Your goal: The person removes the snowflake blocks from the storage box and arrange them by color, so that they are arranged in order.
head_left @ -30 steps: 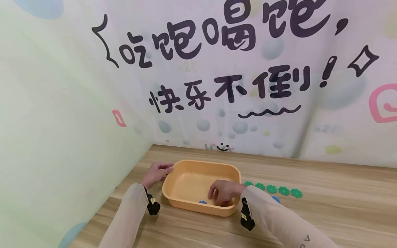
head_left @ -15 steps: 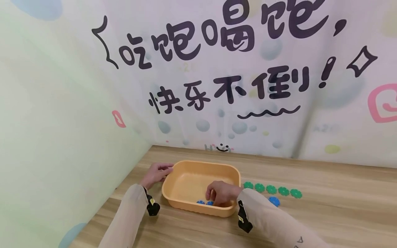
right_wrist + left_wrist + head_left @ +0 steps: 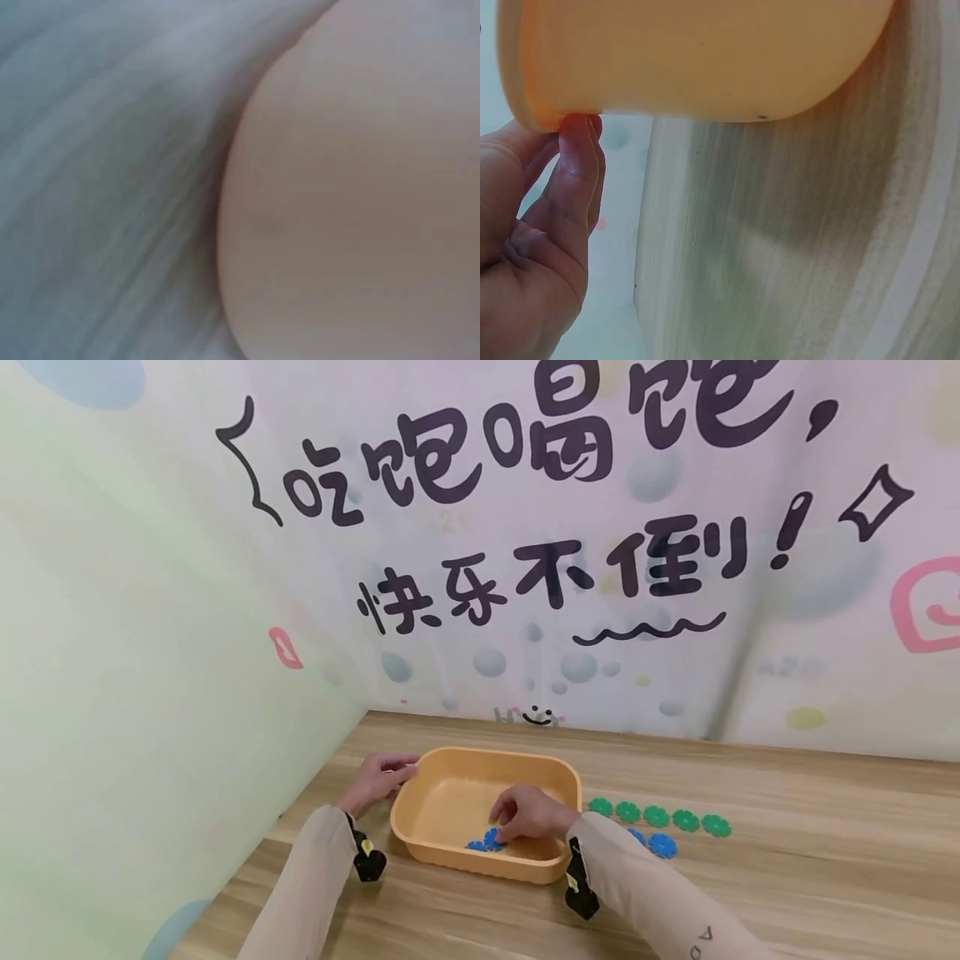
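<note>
An orange plastic basin (image 3: 450,853) stands on the wooden table. My left hand (image 3: 375,783) holds its rim at the far left corner; in the left wrist view the fingertips (image 3: 577,146) sit right under the lip. My right hand (image 3: 531,814) reaches inside from the right, pinching a blue snowflake-shaped disc (image 3: 492,837) between thumb and fingers. Another blue disc (image 3: 476,845) lies just left of it, partly hidden by the basin's front wall. The right wrist view has only the basin's outer wall (image 3: 352,187) and the table, blurred, with the hand out of sight.
Right of the basin, several green snowflake discs (image 3: 656,816) lie in a row on the table (image 3: 810,852). Closer to me are two blue discs, one fully visible (image 3: 662,846), the other partly behind the right sleeve (image 3: 637,868). Printed fabric walls (image 3: 480,677) border the table.
My right hand has shifted left and up inside the basin, raising a blue disc. A second blue disc on the table has come out from behind the right sleeve. The left hand stays put.
</note>
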A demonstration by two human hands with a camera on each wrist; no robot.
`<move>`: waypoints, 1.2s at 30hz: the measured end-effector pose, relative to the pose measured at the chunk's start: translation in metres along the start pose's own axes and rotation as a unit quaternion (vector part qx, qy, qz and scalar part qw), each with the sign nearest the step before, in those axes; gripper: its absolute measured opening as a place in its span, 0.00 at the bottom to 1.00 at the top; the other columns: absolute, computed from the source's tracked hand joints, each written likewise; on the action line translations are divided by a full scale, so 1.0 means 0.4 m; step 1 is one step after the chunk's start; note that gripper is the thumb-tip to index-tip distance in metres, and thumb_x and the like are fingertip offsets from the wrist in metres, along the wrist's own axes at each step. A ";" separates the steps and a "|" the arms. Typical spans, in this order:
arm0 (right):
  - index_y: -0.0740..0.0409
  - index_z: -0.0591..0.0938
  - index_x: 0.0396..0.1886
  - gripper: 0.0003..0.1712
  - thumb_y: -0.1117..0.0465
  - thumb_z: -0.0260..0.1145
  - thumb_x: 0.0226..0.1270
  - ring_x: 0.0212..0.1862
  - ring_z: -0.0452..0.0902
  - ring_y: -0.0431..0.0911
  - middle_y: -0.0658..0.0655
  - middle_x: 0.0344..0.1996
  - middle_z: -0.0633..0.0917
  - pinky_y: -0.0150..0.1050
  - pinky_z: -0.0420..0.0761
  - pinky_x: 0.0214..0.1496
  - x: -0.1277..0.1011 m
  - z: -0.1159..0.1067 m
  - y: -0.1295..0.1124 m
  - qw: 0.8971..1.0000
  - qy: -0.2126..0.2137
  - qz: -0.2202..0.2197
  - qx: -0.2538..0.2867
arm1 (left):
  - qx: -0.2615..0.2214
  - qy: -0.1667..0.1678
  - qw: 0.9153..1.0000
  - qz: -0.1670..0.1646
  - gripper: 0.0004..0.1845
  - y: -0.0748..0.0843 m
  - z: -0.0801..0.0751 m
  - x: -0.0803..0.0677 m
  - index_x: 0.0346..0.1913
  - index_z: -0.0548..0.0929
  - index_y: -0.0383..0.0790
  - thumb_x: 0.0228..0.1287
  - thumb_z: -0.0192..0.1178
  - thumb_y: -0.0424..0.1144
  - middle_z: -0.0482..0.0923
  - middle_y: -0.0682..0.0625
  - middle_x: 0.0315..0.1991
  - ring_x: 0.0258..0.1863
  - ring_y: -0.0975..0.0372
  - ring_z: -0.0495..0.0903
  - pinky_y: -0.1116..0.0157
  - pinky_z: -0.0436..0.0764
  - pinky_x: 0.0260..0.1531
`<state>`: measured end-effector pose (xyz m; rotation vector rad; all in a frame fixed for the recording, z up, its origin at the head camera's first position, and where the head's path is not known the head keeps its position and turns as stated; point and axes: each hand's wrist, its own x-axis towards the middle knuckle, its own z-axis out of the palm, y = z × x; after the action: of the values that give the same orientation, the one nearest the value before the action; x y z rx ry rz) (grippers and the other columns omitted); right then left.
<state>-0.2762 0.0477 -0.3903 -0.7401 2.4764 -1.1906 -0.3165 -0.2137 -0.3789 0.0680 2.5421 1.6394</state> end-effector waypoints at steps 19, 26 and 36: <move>0.64 0.77 0.25 0.10 0.73 0.70 0.43 0.27 0.68 0.41 0.53 0.22 0.76 0.30 0.72 0.28 -0.007 0.012 0.002 0.999 0.005 -0.033 -0.021 | -0.002 -0.015 1.000 0.019 0.19 0.000 0.001 -0.006 0.52 0.75 0.28 0.60 0.56 0.36 0.77 0.42 0.39 0.30 0.61 0.78 0.65 0.79 0.29; 0.64 0.80 0.24 0.04 0.75 0.63 0.48 0.24 0.68 0.40 0.50 0.19 0.76 0.30 0.72 0.25 -0.008 0.016 0.007 0.999 0.025 -0.030 0.024 | 0.007 -0.003 1.000 0.012 0.18 -0.006 0.005 -0.011 0.51 0.75 0.29 0.60 0.56 0.36 0.78 0.43 0.38 0.30 0.62 0.78 0.65 0.79 0.29; 0.67 0.80 0.31 0.03 0.72 0.61 0.55 0.27 0.74 0.41 0.53 0.24 0.79 0.36 0.79 0.31 -0.016 -0.023 -0.023 0.992 0.031 -0.035 0.119 | 0.009 0.006 1.000 0.012 0.18 -0.004 -0.001 -0.012 0.51 0.76 0.30 0.60 0.57 0.37 0.78 0.41 0.41 0.31 0.61 0.78 0.64 0.79 0.30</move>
<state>-0.2724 0.0523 -0.3773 -0.7391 2.3157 -1.5245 -0.3117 -0.2150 -0.3797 0.0903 2.5753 1.6295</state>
